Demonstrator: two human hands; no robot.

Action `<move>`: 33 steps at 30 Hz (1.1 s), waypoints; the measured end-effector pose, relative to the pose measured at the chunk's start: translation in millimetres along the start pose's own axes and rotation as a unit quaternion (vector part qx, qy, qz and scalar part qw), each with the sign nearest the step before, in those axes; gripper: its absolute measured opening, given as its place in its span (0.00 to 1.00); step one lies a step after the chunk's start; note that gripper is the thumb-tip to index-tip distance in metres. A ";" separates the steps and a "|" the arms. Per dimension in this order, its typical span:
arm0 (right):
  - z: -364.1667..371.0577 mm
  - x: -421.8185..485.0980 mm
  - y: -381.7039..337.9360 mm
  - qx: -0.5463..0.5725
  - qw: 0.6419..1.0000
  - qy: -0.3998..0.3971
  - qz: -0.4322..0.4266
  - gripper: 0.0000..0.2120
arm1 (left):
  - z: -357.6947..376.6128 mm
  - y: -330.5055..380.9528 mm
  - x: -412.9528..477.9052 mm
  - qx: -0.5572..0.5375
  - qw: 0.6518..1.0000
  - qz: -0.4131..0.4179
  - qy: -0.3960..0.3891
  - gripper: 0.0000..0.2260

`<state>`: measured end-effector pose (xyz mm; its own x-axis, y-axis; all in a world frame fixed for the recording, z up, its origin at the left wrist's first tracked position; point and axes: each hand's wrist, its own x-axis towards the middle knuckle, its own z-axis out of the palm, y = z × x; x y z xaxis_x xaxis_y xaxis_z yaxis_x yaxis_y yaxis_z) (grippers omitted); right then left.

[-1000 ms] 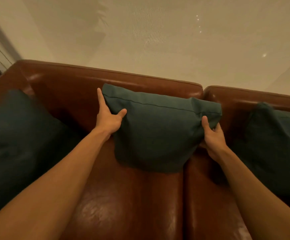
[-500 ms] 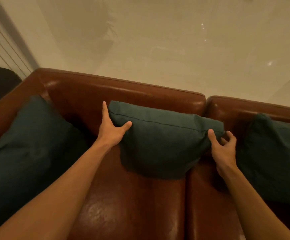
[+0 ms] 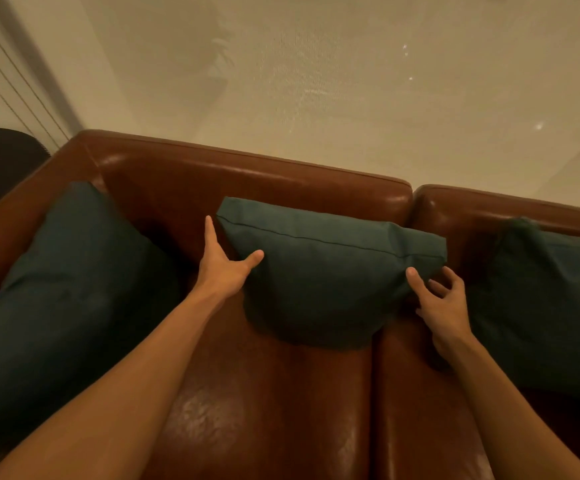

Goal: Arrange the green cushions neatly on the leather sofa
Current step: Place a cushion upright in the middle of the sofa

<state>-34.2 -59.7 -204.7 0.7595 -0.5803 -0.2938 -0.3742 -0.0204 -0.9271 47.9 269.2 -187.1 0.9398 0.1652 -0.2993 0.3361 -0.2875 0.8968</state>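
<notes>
A brown leather sofa [image 3: 267,403] fills the lower view. A dark green middle cushion [image 3: 319,271] leans upright against the backrest, over the seam between two seats. My left hand [image 3: 224,268] lies flat against its left edge, fingers behind it and thumb on its front. My right hand [image 3: 442,303] hovers at its lower right corner with fingers spread, thumb just touching the fabric. A second green cushion [image 3: 63,299] rests at the left armrest. A third green cushion [image 3: 544,299] leans at the right.
A pale wall [image 3: 316,81] rises directly behind the backrest. A dark rounded object [image 3: 1,161] sits beyond the left armrest, next to a window frame with thin cords [image 3: 15,95].
My right hand has let go of the middle cushion's right corner and opened. The cushion has settled lower against the backrest. My left hand stays on its left edge.
</notes>
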 end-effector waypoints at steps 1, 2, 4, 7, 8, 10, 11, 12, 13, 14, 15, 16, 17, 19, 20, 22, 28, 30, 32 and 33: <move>0.2 -1.9 1.1 -0.004 1.000 -0.003 -0.002 0.44 | 0.0 -1.8 -0.9 -0.001 1.000 -0.003 -0.001 0.54; 0.2 -3.8 2.5 -0.011 1.000 0.000 -0.005 0.45 | 0.0 -3.3 -1.9 0.000 1.000 -0.006 0.000 0.54; 0.3 -10.5 2.9 -0.022 0.999 0.026 -0.017 0.44 | -1.1 -5.9 -4.4 0.003 1.000 -0.012 0.004 0.53; 0.8 -22.7 -3.8 -0.010 0.994 0.096 -0.057 0.40 | -7.2 -7.8 -11.9 0.010 1.000 -0.014 0.012 0.51; 1.9 -28.4 -9.3 -0.003 0.991 0.113 -0.074 0.36 | -10.7 -8.2 -15.2 0.011 1.000 -0.015 0.015 0.50; 5.8 -40.5 -25.0 0.004 0.985 0.128 -0.114 0.27 | -20.3 -7.4 -23.5 0.012 1.000 -0.014 0.024 0.47; 8.8 -47.3 -33.9 0.006 0.983 0.125 -0.134 0.23 | -26.5 -6.7 -27.9 0.013 0.999 -0.012 0.029 0.44; 13.1 -54.4 -43.2 0.008 0.981 0.114 -0.155 0.18 | -33.9 -5.8 -32.5 0.014 0.999 -0.011 0.036 0.42; 18.6 -62.5 -53.1 0.012 0.980 0.092 -0.175 0.14 | -42.3 -5.0 -37.6 0.016 0.999 -0.010 0.044 0.40; 25.3 -70.7 -62.3 0.018 0.980 0.065 -0.189 0.10 | -51.2 -4.3 -43.3 0.017 0.998 -0.009 0.053 0.39; 33.2 -79.7 -70.6 0.023 0.979 0.033 -0.199 0.08 | -61.0 -4.0 -50.1 0.018 0.998 -0.007 0.063 0.38; 42.1 -89.6 -77.4 0.025 0.978 -0.001 -0.207 0.06 | -71.0 -4.5 -58.4 0.018 0.997 -0.007 0.074 0.37; 51.9 -101.4 -83.9 0.028 0.976 -0.036 -0.215 0.05 | -80.9 -5.2 -67.4 0.019 0.996 -0.008 0.085 0.36; 72.5 -127.3 -92.9 0.030 0.968 -0.107 -0.225 0.05 | -99.6 -8.3 -88.1 0.026 0.994 -0.011 0.103 0.35; 83.1 -140.0 -95.3 0.028 0.964 -0.141 -0.225 0.06 | -108.8 -10.4 -98.6 0.031 0.993 -0.014 0.111 0.34; 104.3 -161.5 -97.3 0.014 0.954 -0.205 -0.217 0.06 | -128.2 -14.9 -117.0 0.041 0.991 -0.018 0.129 0.33; 167.8 -214.9 -106.3 -0.049 0.910 -0.357 -0.206 0.04 | -193.8 -24.5 -153.5 0.067 0.981 -0.021 0.179 0.30; 184.8 -231.6 -109.1 -0.077 0.894 -0.392 -0.204 0.06 | -214.0 -31.6 -158.5 0.068 0.977 -0.028 0.199 0.29; 201.1 -246.9 -108.8 -0.093 0.883 -0.414 -0.199 0.07 | -232.3 -39.2 -160.6 0.063 0.975 -0.038 0.212 0.29; 209.3 -254.0 -107.2 -0.096 0.880 -0.423 -0.193 0.08 | -240.8 -43.1 -161.4 0.062 0.973 -0.043 0.217 0.29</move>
<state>-75.6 260.2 -79.4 0.9435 0.3125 -0.1099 -0.0234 -0.2682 -0.9631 -133.2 482.1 -99.0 0.8027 0.5680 -0.1817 0.4423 -0.3626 0.8203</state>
